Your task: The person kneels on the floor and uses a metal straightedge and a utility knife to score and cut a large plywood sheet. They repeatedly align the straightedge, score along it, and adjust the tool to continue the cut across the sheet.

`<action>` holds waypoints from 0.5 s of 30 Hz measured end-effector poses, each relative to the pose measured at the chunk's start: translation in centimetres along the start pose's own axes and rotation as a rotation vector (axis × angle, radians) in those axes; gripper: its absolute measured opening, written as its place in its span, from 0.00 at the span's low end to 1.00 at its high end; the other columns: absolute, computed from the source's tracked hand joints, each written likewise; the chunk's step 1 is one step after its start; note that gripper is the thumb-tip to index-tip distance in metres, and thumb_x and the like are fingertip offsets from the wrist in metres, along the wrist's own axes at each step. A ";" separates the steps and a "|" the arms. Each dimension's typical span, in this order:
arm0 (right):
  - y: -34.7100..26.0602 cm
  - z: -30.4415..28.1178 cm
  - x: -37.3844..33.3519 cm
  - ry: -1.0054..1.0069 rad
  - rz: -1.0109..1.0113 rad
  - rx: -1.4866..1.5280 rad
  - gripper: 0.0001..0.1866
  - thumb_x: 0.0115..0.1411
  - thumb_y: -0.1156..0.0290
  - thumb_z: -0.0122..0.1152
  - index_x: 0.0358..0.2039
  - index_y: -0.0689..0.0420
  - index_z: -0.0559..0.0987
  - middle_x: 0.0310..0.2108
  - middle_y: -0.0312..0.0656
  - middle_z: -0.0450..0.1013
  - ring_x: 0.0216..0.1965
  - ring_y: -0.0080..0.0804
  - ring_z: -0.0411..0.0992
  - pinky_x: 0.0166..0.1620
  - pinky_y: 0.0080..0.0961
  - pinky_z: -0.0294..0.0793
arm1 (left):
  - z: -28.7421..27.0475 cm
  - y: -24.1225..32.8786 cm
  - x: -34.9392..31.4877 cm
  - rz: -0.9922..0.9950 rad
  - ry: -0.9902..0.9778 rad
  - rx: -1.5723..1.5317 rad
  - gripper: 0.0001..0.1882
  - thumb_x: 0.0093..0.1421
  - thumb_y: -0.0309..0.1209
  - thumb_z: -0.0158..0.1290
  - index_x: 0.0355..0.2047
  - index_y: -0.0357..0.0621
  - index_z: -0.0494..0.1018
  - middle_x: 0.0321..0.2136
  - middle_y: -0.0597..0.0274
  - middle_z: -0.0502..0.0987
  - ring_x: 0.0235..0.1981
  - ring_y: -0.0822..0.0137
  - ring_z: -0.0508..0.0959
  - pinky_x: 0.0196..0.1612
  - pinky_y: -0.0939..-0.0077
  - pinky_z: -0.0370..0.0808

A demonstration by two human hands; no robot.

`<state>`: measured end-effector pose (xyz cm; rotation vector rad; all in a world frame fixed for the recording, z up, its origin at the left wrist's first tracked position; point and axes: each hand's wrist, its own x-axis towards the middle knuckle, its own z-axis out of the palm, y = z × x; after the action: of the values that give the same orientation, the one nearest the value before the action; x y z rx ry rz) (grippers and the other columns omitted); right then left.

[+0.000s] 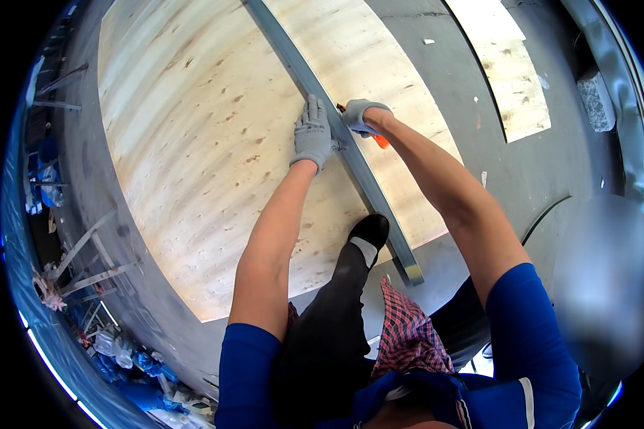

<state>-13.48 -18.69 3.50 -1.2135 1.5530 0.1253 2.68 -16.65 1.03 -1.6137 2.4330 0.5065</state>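
Plywood [215, 143], beneath my grip: left hand [312, 136] lay flat, fingers together, against metal bar [373, 191]; right hand [361, 118] curled round orange tool [381, 141], seemingly scoring; next stroke wanted bar steady.

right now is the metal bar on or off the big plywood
On: the metal bar lies across the big plywood, its near end overhanging.

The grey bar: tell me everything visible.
The grey bar looks like metal: long, narrow, with a yellowish patch toward its near end. It lies slantwise across a pale wooden board, passing its near edge; the far end leaves the picture. The left gloved hand lies partly on it; the right hand and a black shoe sit close, contact unclear.
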 end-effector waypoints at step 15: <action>1.9 3.6 -4.8 0.101 -0.049 -0.119 0.16 0.55 0.70 0.52 0.40 0.61 0.82 0.42 0.57 0.77 0.45 0.51 0.78 0.46 0.39 0.78 | 0.8 -0.2 0.3 0.008 0.015 0.061 0.66 0.40 0.51 0.71 0.69 0.36 0.43 0.71 0.47 0.42 0.71 0.53 0.47 0.69 0.62 0.52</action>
<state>-13.07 -12.58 4.92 -1.3684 1.6206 0.1284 2.73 -16.67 0.20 -1.5898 2.4420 0.4189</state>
